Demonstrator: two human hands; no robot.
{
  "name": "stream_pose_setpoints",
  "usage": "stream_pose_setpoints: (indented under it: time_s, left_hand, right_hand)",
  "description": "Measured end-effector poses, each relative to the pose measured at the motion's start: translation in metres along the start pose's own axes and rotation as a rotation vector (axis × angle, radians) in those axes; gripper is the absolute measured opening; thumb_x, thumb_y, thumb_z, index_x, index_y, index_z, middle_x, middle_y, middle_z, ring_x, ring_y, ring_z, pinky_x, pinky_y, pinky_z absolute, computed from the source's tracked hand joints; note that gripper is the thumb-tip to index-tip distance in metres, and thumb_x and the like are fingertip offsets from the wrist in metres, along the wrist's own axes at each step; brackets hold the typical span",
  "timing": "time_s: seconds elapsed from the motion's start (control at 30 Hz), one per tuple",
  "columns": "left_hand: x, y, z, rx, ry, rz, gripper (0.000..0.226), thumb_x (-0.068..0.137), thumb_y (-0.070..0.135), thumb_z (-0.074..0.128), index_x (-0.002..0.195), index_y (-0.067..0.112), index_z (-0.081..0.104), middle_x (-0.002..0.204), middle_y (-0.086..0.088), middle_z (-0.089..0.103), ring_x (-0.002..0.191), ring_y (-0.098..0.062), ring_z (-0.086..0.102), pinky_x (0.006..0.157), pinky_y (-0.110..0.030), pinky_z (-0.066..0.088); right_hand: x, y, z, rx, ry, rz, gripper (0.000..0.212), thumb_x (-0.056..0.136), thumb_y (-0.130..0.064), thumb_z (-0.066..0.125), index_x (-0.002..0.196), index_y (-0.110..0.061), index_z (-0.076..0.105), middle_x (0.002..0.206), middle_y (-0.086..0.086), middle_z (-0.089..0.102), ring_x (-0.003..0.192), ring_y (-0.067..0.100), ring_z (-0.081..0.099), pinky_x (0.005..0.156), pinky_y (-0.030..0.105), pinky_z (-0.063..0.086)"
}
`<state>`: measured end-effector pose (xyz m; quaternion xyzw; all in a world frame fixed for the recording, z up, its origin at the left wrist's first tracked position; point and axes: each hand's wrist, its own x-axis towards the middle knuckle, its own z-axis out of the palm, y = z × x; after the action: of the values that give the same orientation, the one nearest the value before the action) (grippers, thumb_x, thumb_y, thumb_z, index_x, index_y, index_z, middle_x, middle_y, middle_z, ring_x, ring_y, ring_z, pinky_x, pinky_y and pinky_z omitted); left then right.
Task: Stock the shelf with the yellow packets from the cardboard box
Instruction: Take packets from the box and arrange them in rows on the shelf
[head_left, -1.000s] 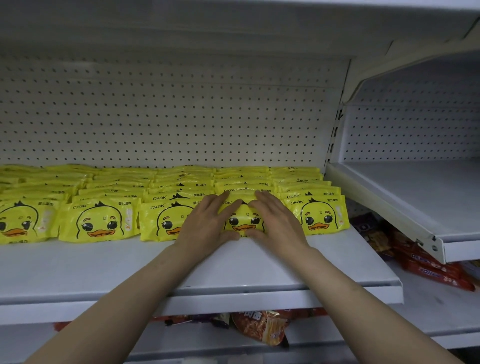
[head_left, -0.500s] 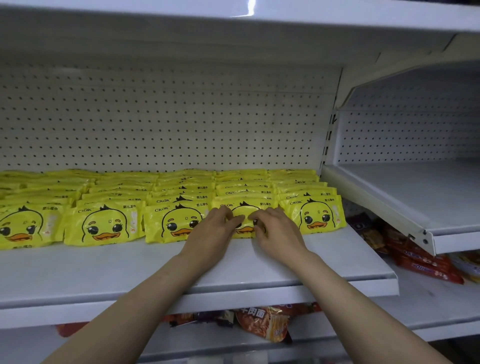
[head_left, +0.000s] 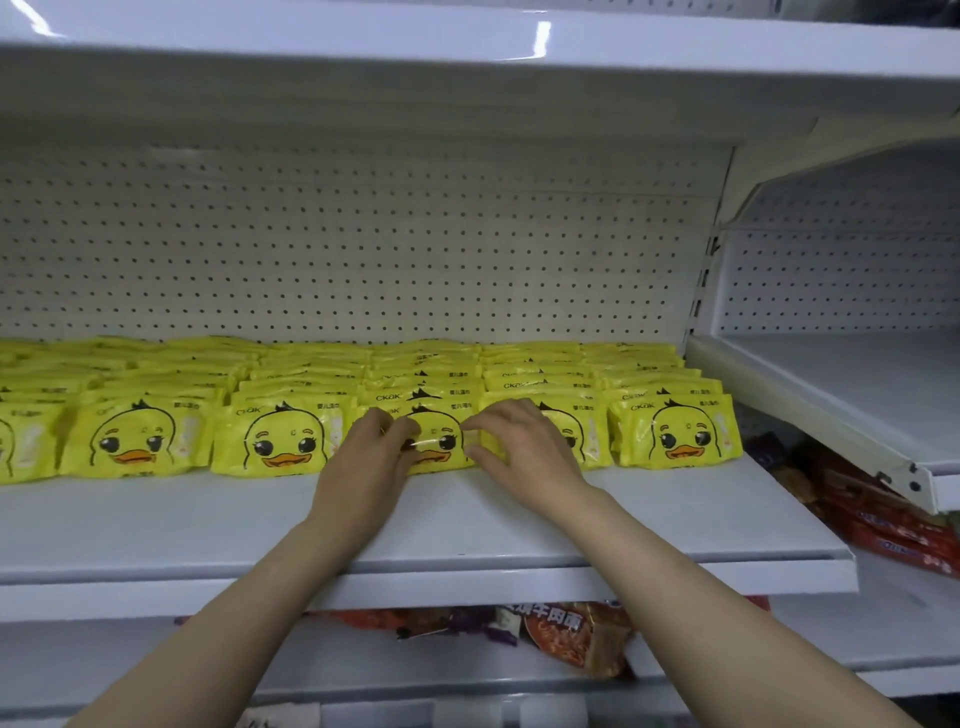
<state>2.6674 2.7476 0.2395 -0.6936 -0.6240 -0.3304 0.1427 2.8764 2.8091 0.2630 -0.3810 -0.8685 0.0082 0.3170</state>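
Rows of yellow duck-face packets (head_left: 280, 441) cover the back half of the white shelf (head_left: 467, 525), overlapping from the pegboard wall forward. My left hand (head_left: 363, 467) and my right hand (head_left: 524, 452) meet at the front yellow packet (head_left: 434, 436) of one row. The left fingers curl on its left edge. The right thumb and forefinger pinch its right edge. That packet lies in line with the front packets on either side. The cardboard box is out of view.
A white shelf (head_left: 467, 57) hangs overhead. To the right, a separate bare white shelf (head_left: 857, 384) juts out at about the same height. Red packets (head_left: 883, 525) lie below it, and snack bags (head_left: 571, 639) lie on the lower shelf under my arms.
My fingers went from lying flat over the packet to curling at its two edges. The hands moved slightly apart, showing more of the duck face. The camera tilted up.
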Motion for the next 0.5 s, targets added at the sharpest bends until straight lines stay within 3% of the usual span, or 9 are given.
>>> stream_pose_setpoints:
  time_s: [0.17, 0.27, 0.5]
  left_hand:
    - [-0.005, -0.024, 0.001, 0.027, -0.060, 0.082, 0.037, 0.085, 0.017, 0.071, 0.121, 0.018, 0.064, 0.112, -0.006, 0.058, 0.101, -0.030, 0.054, 0.077, -0.043, 0.053]
    - [-0.006, -0.031, -0.001, -0.001, -0.086, 0.112, 0.042, 0.085, 0.013, 0.070, 0.126, 0.019, 0.062, 0.118, -0.007, 0.059, 0.106, -0.030, 0.056, 0.080, -0.041, 0.054]
    - [-0.004, -0.037, -0.006, -0.026, -0.061, 0.080, 0.036, 0.084, 0.017, 0.072, 0.119, 0.022, 0.065, 0.104, -0.004, 0.053, 0.098, -0.027, 0.054, 0.072, -0.038, 0.053]
  right_hand:
    - [0.007, -0.024, 0.025, -0.059, -0.113, -0.122, 0.034, 0.091, -0.036, 0.059, 0.123, -0.026, 0.066, 0.131, -0.002, 0.060, 0.125, 0.022, 0.045, 0.100, 0.041, 0.042]
    - [0.009, -0.026, 0.034, -0.112, -0.137, -0.102, 0.035, 0.092, -0.036, 0.059, 0.125, -0.028, 0.065, 0.138, -0.002, 0.054, 0.131, 0.021, 0.040, 0.105, 0.042, 0.038]
    - [0.012, -0.031, 0.039, -0.091, -0.010, -0.064, 0.034, 0.089, -0.035, 0.064, 0.122, -0.025, 0.067, 0.124, 0.000, 0.059, 0.120, 0.025, 0.048, 0.096, 0.042, 0.045]
